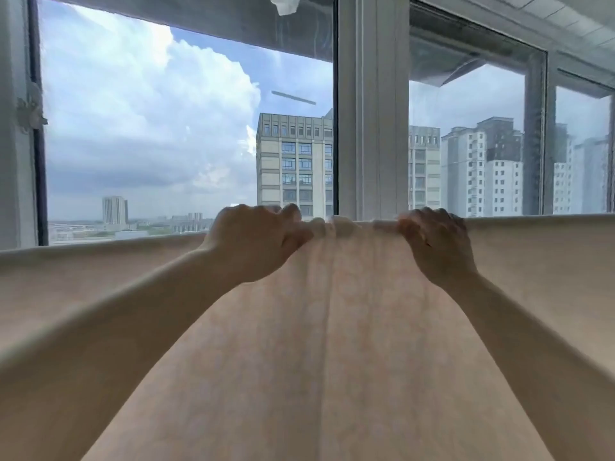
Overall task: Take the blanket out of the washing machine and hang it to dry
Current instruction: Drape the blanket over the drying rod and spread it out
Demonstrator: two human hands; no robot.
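Pale beige, faintly patterned fabric blanket [332, 327] hanging spread out.
Its top edge runs level across the view, bunched into folds at the middle, smooth cloth falling straight below.

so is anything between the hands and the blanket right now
Nothing visible. The left hand and right hand both grip the top edge of the blanket, fingers curled over it. Whatever it hangs on is hidden beneath the fabric.
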